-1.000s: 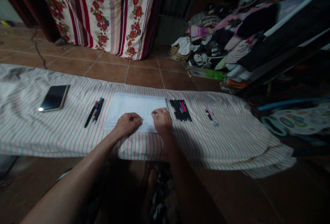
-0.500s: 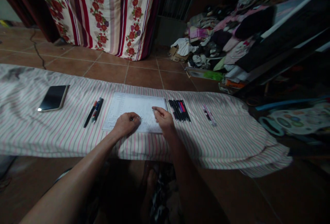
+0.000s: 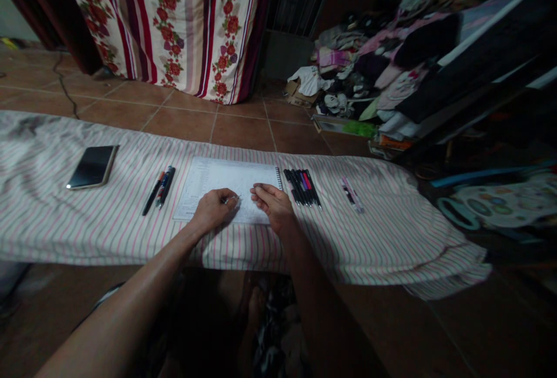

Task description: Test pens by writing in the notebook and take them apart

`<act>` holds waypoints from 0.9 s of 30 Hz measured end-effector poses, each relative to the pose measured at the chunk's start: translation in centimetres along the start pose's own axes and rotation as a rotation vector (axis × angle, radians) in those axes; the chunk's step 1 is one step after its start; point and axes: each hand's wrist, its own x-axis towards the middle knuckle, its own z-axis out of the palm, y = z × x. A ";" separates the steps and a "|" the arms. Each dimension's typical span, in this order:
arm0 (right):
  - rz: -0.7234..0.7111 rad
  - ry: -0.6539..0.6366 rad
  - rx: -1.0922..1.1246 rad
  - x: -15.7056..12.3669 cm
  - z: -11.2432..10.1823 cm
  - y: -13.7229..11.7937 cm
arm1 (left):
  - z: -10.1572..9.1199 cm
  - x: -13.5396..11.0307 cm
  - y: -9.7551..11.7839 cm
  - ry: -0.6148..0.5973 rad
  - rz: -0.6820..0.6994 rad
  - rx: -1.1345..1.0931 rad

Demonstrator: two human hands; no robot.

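in the head view, the left hand (image 3: pixel 213 211) is closed around a slim pen (image 3: pixel 234 198), of which only a small silver tip is seen beyond the fingers. that tip is held on a white printed sheet of a spiral-bound notebook (image 3: pixel 221 184), which lies flat, its wire binding along the right edge. the right hand (image 3: pixel 272 205) is open, with its fingers loosely curved and nothing gripped, and is laid on the notebook's lower right part, just beside the left hand. no object is seen between the hands and the sheet.

the notebook is placed on a long white cloth with pink and grey stripes (image 3: pixel 374 244). a row of black and pink pens (image 3: pixel 301 188) is laid just to its right, and a small group of dark pens (image 3: pixel 159 189) just to its left. two pale pink pens (image 3: pixel 351 195) are set further right, and a black smartphone with a gold rim (image 3: pixel 92 167) further left. beyond the cloth, a brown tiled floor (image 3: pixel 183 124) is seen, with a red-flowered striped curtain (image 3: pixel 174 18) and a heap of mixed clothes (image 3: pixel 369 59).
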 end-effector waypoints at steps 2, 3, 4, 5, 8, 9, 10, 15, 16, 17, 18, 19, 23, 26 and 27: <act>0.032 0.003 0.030 -0.1 0.2 -0.1 | 0.1 0.0 0.1 0.009 -0.003 -0.011; 0.042 0.005 0.043 -0.2 0.3 -0.1 | 0.1 0.0 0.1 0.013 -0.005 -0.016; 0.050 0.007 0.053 -0.2 0.4 -0.1 | 0.1 -0.1 0.2 0.016 -0.006 -0.021; 0.056 0.009 0.059 -0.2 0.4 -0.1 | 0.1 -0.1 0.3 0.019 -0.003 -0.023; 0.069 0.000 0.054 -0.2 0.6 0.0 | 0.1 -0.2 0.5 0.014 0.027 -0.015; 0.074 -0.008 0.047 -0.2 0.6 0.0 | 0.1 -0.2 0.6 0.009 0.039 -0.010; 0.077 -0.017 0.039 -0.3 0.7 0.0 | 0.1 -0.3 0.7 0.005 0.047 -0.002; 0.080 -0.021 0.009 -0.4 0.9 0.3 | 0.0 -0.5 1.1 -0.005 0.050 0.052; 0.080 -0.025 0.003 -0.3 0.9 0.3 | 0.0 -0.5 1.1 -0.005 0.047 0.059; 0.080 -0.032 -0.003 -0.3 0.9 0.4 | 0.0 -0.5 1.1 -0.004 0.045 0.062; 0.078 -0.043 -0.010 -0.2 0.9 0.5 | 0.0 -0.5 1.1 -0.003 0.044 0.064; 0.073 -0.051 -0.017 -0.2 0.9 0.5 | 0.0 -0.5 1.1 -0.002 0.044 0.065; 0.040 -0.051 -0.038 -0.1 1.0 0.8 | 0.1 -0.3 0.8 -0.003 0.056 0.061; 0.031 -0.043 -0.057 -0.2 1.1 0.9 | 0.1 -0.3 0.7 -0.005 0.057 0.049; 0.029 -0.042 -0.061 -0.2 1.1 0.9 | 0.1 -0.3 0.7 -0.005 0.054 0.044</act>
